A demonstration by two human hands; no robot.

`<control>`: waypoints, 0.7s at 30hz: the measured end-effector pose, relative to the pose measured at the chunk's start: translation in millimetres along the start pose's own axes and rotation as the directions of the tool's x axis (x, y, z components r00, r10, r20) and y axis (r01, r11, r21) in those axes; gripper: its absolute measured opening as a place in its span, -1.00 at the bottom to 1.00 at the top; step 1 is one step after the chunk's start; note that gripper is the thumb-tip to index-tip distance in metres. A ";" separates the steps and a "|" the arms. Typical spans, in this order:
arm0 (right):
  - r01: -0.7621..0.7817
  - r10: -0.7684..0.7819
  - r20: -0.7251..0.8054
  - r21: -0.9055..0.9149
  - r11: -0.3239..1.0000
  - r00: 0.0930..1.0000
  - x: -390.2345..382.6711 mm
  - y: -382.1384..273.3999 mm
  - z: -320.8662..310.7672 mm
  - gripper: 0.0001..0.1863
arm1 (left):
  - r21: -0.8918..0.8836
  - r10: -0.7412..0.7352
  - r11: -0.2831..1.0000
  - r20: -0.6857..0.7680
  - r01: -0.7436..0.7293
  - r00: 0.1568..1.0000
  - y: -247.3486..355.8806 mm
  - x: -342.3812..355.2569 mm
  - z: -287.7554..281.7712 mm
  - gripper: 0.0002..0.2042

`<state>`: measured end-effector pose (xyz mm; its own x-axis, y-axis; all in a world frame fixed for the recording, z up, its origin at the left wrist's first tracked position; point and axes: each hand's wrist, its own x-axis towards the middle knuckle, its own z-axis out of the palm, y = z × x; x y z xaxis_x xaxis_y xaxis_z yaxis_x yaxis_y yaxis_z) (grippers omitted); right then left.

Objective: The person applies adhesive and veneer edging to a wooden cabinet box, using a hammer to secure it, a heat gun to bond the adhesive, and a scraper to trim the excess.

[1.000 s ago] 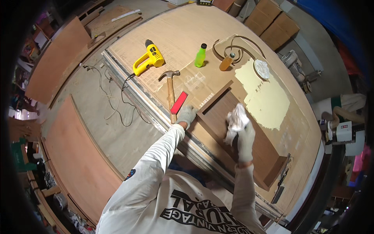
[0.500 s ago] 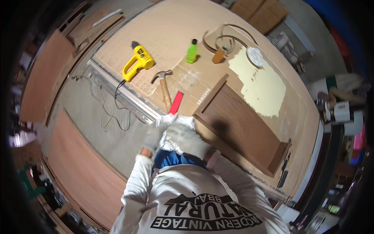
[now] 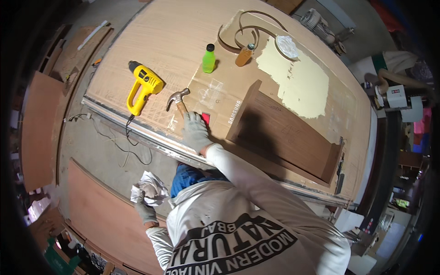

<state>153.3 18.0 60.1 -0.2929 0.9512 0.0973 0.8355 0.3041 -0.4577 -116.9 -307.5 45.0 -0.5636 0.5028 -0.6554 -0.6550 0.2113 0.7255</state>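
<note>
White cloth (image 3: 150,187) in left hand (image 3: 145,211), right hand (image 3: 195,133) over hammer (image 3: 178,97): knock and snag risks

Left hand: gloved, fingers bunched on the cloth, beyond the near edge of the table (image 3: 119,50). Right hand: gloved, laid over the hammer's handle, next to the red block (image 3: 206,118). Its palm side is hidden; cannot tell whether the fingers grip or merely rest. Hammer lies on the cardboard (image 3: 229,82), head away from the person.

Risks, as judged:
1. Loose hold on the handle: the heavy head could twist on lifting and shove the red block aside.
2. Hammer swung rightward: could dent the near corner of the tray (image 3: 293,133).
3. Cable (image 3: 129,120) runs over the edge; a snag could drag the heat gun (image 3: 145,87) down.
4. Long reach: could tip the green bottle (image 3: 209,62) or amber bottle (image 3: 244,56), wetting the cardboard.
5. Slack left fingers: cloth could drop and pick up grit, which might scratch wood later.
</note>
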 end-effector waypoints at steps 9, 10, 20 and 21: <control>-0.379 0.385 0.105 -0.073 0.922 0.917 76.8 -19.0 48.8 -0.58 | 0.421 -0.053 0.907 0.096 0.008 0.994 77.4 66.0 52.8 -0.69; -0.371 0.369 0.123 0.000 0.928 0.921 79.8 -9.6 46.7 -0.60 | 0.405 -0.083 0.913 0.085 0.041 0.993 90.9 52.1 97.0 -0.66; -0.485 0.324 0.400 0.839 0.248 0.858 -57.6 21.9 -235.0 -0.77 | 0.270 -0.291 0.949 0.553 0.163 0.781 39.0 16.8 241.7 -0.51; -0.449 0.330 0.351 0.844 0.295 0.877 -87.7 42.3 -259.7 -0.83 | 0.225 -0.304 0.952 0.623 0.208 0.721 29.5 -10.0 272.3 -0.52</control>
<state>335.1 -38.9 261.7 -0.1440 0.9156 -0.3755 -0.0140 -0.3813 -0.9243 6.5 -78.1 130.2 0.1062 0.8200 -0.5623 -0.6276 0.4939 0.6017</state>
